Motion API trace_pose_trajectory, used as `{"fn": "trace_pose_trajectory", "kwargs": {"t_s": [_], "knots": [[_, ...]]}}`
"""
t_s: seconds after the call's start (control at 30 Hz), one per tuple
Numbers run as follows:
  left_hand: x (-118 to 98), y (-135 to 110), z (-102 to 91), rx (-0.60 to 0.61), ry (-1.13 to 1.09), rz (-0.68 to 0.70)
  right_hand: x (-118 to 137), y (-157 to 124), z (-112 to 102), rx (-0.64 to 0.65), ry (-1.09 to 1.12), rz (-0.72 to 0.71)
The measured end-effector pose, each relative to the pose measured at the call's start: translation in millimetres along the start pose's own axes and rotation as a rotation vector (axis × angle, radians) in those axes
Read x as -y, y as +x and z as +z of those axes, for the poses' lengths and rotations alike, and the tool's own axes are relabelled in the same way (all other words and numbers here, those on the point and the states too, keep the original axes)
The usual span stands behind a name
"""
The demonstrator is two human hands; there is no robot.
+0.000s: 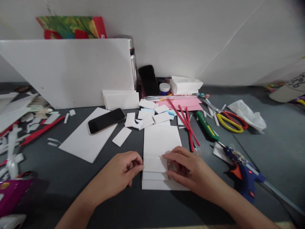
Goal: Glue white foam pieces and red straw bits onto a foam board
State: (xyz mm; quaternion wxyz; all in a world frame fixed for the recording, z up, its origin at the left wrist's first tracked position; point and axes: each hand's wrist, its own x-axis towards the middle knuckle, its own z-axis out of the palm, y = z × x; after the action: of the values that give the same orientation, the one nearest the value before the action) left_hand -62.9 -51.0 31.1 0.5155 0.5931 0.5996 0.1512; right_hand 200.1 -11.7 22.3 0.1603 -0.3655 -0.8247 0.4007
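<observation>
A white foam-board sheet (162,138) lies flat on the dark table before me, with narrower white strips (154,176) across its lower part. On these sits a small white card (154,163). The fingers of my left hand (125,168) are curled, with thumb and index fingertip pinched at the card's left edge. My right hand (188,167) holds the card at its right end, index finger at the upper corner and thumb at the lower one. Its other fingers are partly hidden behind these two.
Beyond the sheet lie several loose white cards (146,122), red sticks (188,124) and pink paper (183,103). A black phone (106,121) rests on another sheet at left. To the right are a green cutter (206,125), scissors (230,122) and a blue glue gun (246,178).
</observation>
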Motion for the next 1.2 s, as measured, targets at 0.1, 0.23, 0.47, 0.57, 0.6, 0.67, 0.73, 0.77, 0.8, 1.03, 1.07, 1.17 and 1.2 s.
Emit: {"fn": "trace_pose_trajectory", "kwargs": {"t_s": [0.1,0.23,0.47,0.57,0.6,0.67,0.73,0.77,0.8,1.03,1.07,1.17,1.2], "knots": [[0.4,-0.5,-0.2,0.003,-0.001,0.004,-0.7,1.4,0.9,-0.005,0.003,-0.001],[-1.2,-1.8,-1.2,0.007,0.012,0.001,-2.1,2.5,1.8,-0.005,-0.002,-0.002],[-2.4,-1.7,-1.1,0.008,0.005,-0.015,-1.4,-0.3,1.9,-0.007,-0.022,0.003],[-2.5,-0.9,-0.3,0.002,0.001,-0.009,-0.7,0.5,2.1,-0.006,-0.024,0.01],[-2.4,-0.7,-0.1,0.001,0.0,-0.007,-0.6,1.0,2.1,-0.004,-0.021,0.014],[-2.3,-0.7,-0.1,-0.004,-0.002,-0.005,-0.8,1.9,2.2,-0.005,-0.017,0.012],[-2.1,-1.0,-0.3,-0.004,-0.004,-0.006,-1.1,2.2,2.4,-0.011,-0.02,0.009],[-2.2,-1.2,-0.4,-0.002,-0.007,-0.005,-1.2,2.3,2.5,-0.015,-0.025,0.006],[-2.3,-1.3,-0.5,0.0,-0.01,-0.006,-1.2,2.3,2.6,-0.015,-0.029,0.006],[-3.4,-0.2,0.0,-0.003,-0.004,-0.007,-1.3,2.6,3.4,-0.02,-0.025,-0.002],[-3.5,-0.2,0.1,-0.002,-0.006,-0.007,-1.2,2.8,3.5,-0.022,-0.025,-0.003],[-3.4,-0.7,0.3,-0.002,-0.012,-0.004,-0.7,3.0,3.3,-0.027,-0.02,-0.001],[-3.3,-0.9,0.3,-0.003,-0.012,-0.003,-0.5,3.0,3.2,-0.029,-0.021,0.0]]}}
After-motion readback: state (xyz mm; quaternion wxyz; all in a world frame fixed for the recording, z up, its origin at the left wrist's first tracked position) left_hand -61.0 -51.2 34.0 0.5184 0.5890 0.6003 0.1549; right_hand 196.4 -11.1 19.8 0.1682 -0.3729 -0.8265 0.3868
